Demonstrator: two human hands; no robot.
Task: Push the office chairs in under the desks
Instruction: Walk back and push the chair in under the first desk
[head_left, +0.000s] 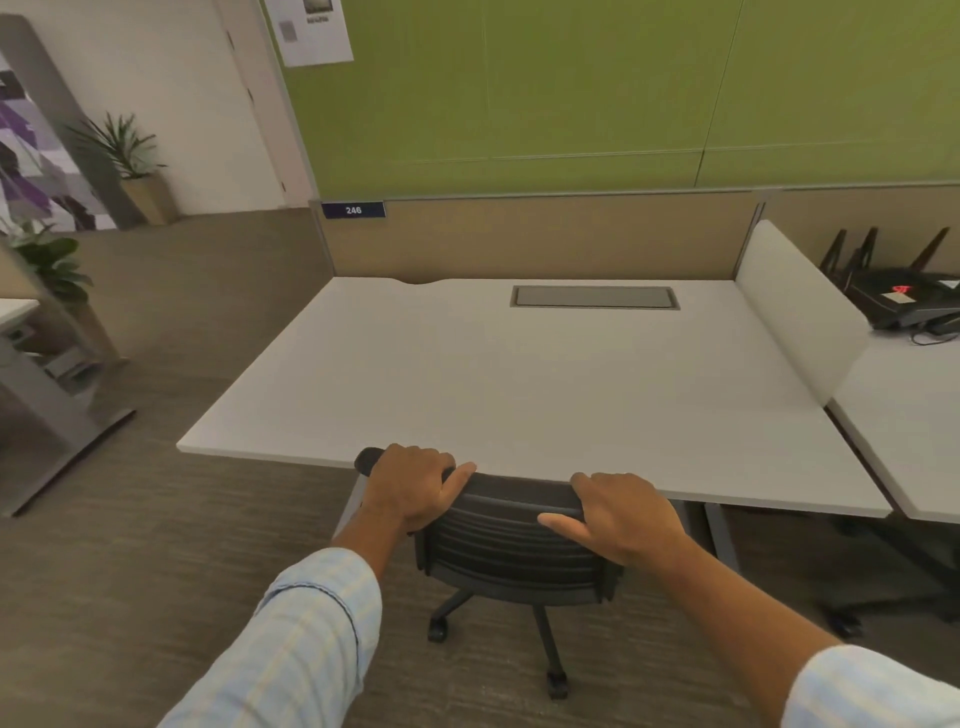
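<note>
A black office chair (511, 551) stands at the front edge of a white desk (519, 374), its backrest top touching or just below the desk edge and its seat hidden underneath. My left hand (415, 486) grips the left end of the backrest top, fingers curled over it. My right hand (621, 512) rests on the right end of the backrest top, thumb pointing inward. The chair's wheeled base (550, 649) shows on the carpet below.
A white divider panel (795, 306) separates this desk from a neighbouring desk (914, 415) that bears a black router (904, 296). A second chair base (852, 623) is at the right. Another desk's leg (57, 415) and potted plants (124, 150) stand left.
</note>
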